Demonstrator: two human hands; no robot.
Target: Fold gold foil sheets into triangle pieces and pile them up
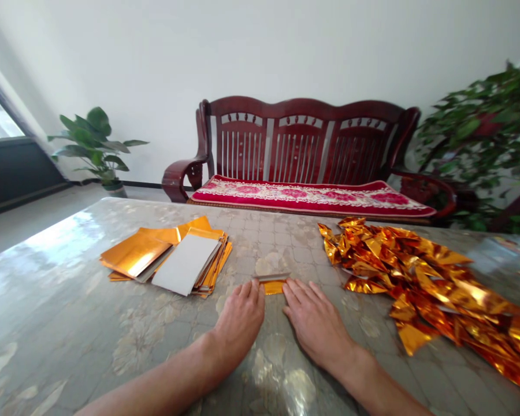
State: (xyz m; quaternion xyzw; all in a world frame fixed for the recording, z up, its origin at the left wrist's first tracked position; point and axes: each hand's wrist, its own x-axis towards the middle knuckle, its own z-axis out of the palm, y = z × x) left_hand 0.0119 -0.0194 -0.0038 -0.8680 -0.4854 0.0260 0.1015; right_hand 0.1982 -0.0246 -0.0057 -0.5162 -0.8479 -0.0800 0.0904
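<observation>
A small folded strip of gold foil paper (274, 287), its grey-white underside showing along the far edge, lies on the table in front of me. My left hand (241, 310) presses on its left end with the fingers close together and bent; the thumb is mostly hidden. On the right end rest the fingertips of my right hand (315, 315), whose fingers are stretched out rather flat with the thumb apart. To the left is a stack of gold foil paper sheets (141, 251), some with the pale side (188, 263) up. A heap of folded gold foil pieces (420, 277) spreads at the right.
The table (156, 352) has a glossy, patterned cover. Behind it stands a dark red wooden bench (301, 138) with a red floral cushion (312, 195). Potted plants are at the left (99, 144) and right (481, 133). Clear plastic (498, 254) lies near the right edge.
</observation>
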